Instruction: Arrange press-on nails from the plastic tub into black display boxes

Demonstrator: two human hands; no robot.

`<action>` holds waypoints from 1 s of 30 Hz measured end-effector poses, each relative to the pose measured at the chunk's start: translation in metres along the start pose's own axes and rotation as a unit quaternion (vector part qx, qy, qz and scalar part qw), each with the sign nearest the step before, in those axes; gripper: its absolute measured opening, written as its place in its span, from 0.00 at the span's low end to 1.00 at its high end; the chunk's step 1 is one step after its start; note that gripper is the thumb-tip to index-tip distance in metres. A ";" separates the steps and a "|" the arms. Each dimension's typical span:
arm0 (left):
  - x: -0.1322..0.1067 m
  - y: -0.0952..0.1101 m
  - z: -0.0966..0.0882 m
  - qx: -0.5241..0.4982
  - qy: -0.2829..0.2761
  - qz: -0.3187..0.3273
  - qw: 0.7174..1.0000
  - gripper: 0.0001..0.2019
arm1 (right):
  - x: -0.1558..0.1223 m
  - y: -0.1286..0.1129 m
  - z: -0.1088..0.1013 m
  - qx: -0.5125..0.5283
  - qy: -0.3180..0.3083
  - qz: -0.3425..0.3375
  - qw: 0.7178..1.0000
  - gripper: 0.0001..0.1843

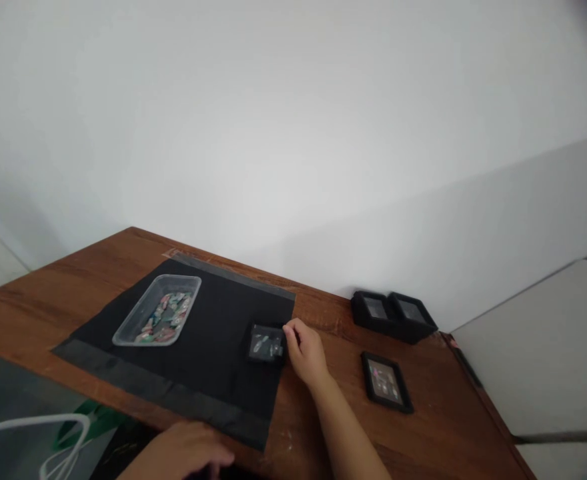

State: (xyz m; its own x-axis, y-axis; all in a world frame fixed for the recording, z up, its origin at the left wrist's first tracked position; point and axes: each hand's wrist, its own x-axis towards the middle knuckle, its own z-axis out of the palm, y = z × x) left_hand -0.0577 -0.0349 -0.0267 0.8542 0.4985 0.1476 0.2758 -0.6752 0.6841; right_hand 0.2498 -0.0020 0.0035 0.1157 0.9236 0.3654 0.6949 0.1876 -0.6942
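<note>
My right hand (304, 352) reaches across the wooden table (73, 287) and grips the right edge of a small black display box (266, 343) with pale stones inside; the box rests on a black cloth (213, 347). On the cloth to the left sits a clear plastic tray (157, 311) with several pink and green stones. My left hand (183, 453) lies at the table's near edge, fingers curled down, and I see nothing in it.
Two black boxes (393, 315) stand side by side at the back right by the wall. A flat black display box (387, 381) with small stones lies in front of them. A white cable (38, 433) and green item sit at bottom left.
</note>
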 end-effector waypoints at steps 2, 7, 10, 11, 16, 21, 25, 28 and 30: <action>0.023 0.009 -0.004 0.024 0.085 -0.048 0.995 0.14 | 0.000 0.004 0.004 0.007 0.020 0.006 1.000 0.19; 0.086 -0.005 -0.006 0.070 0.201 -0.081 0.974 0.17 | -0.002 0.010 0.010 0.016 0.049 0.014 0.999 0.21; 0.109 -0.022 -0.007 0.076 0.234 -0.097 0.964 0.17 | -0.003 0.010 0.010 0.016 0.052 0.012 0.998 0.20; 0.113 -0.026 -0.008 0.075 0.240 -0.104 0.962 0.17 | -0.004 0.010 0.009 0.016 0.052 0.011 0.998 0.20; 0.122 -0.034 -0.008 0.086 0.231 -0.113 0.963 0.17 | -0.002 0.010 0.009 0.019 0.043 0.006 0.999 0.19; 0.128 -0.035 -0.005 0.113 0.207 -0.114 0.965 0.18 | -0.001 0.010 0.011 0.023 0.033 0.005 0.999 0.18; 0.131 -0.036 -0.003 0.138 0.194 -0.124 0.963 0.20 | -0.001 0.009 0.011 0.021 0.030 0.005 0.999 0.18; 0.134 -0.036 -0.003 0.156 0.188 -0.131 0.961 0.21 | -0.001 0.008 0.011 0.017 0.028 0.004 0.999 0.18; 0.136 -0.035 -0.004 0.168 0.184 -0.137 0.959 0.22 | 0.000 0.007 0.011 0.014 0.026 0.003 1.000 0.18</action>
State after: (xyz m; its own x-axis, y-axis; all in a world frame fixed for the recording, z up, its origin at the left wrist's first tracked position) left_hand 0.0474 0.0588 -0.0280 0.5330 0.7985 0.2800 0.6465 -0.5977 0.4741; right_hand 0.2471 0.0028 -0.0086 0.1577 0.9059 0.3930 0.6746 0.1918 -0.7129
